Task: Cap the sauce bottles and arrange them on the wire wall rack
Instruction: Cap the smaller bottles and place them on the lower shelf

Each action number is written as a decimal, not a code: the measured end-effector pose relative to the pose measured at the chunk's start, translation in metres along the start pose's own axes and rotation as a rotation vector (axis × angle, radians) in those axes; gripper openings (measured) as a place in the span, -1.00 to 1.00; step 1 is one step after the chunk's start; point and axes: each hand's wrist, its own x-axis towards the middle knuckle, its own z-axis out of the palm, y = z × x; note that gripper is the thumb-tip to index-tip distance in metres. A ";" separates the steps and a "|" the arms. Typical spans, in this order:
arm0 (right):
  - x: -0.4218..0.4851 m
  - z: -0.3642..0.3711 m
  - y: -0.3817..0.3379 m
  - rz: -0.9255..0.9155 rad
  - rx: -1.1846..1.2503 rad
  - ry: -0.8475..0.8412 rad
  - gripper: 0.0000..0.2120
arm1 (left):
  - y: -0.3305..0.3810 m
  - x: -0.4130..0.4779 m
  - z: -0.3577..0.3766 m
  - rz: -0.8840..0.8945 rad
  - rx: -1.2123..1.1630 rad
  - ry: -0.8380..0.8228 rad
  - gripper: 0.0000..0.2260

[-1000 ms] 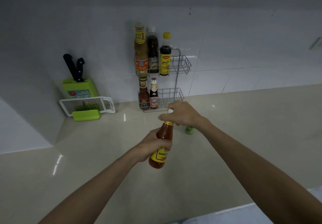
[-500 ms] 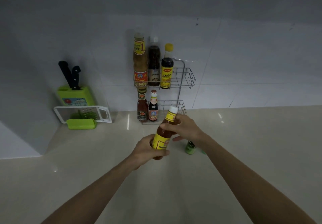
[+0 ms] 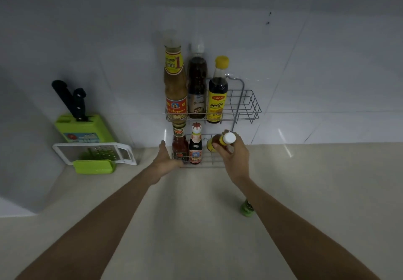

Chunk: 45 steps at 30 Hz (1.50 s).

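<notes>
My right hand (image 3: 233, 157) grips a chilli sauce bottle (image 3: 219, 143) with a white cap and yellow label, held at the lower shelf of the wire wall rack (image 3: 250, 107), right of two small bottles there: a red one (image 3: 179, 146) and a dark one (image 3: 195, 146). My left hand (image 3: 165, 159) is open, fingers spread, next to the red bottle at the shelf's left end. The upper shelf holds three tall bottles: a tan sauce (image 3: 175, 85), a dark one with a white cap (image 3: 197, 87), and a yellow-capped soy bottle (image 3: 218, 92).
A small green bottle (image 3: 246, 208) stands on the beige counter (image 3: 196, 225), partly behind my right forearm. At the left, a green knife block (image 3: 84, 129) holds black-handled knives, with a white-and-green grater (image 3: 96, 155) in front of it. White tiled wall behind.
The capped bottle went from both hands above the counter to my right hand alone at the lower shelf. My left hand let go and moved to the shelf's left end.
</notes>
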 end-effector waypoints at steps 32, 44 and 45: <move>0.062 0.048 0.029 0.187 -0.493 -0.300 -0.51 | -0.011 0.022 0.012 0.096 -0.074 -0.103 -0.10; 0.038 -0.034 0.023 0.134 -0.339 -0.260 -0.62 | -0.019 -0.015 0.056 0.268 0.045 0.321 -0.24; 0.031 -0.051 0.027 0.127 -0.323 -0.233 -0.67 | -0.022 -0.021 0.065 0.286 0.062 0.285 -0.25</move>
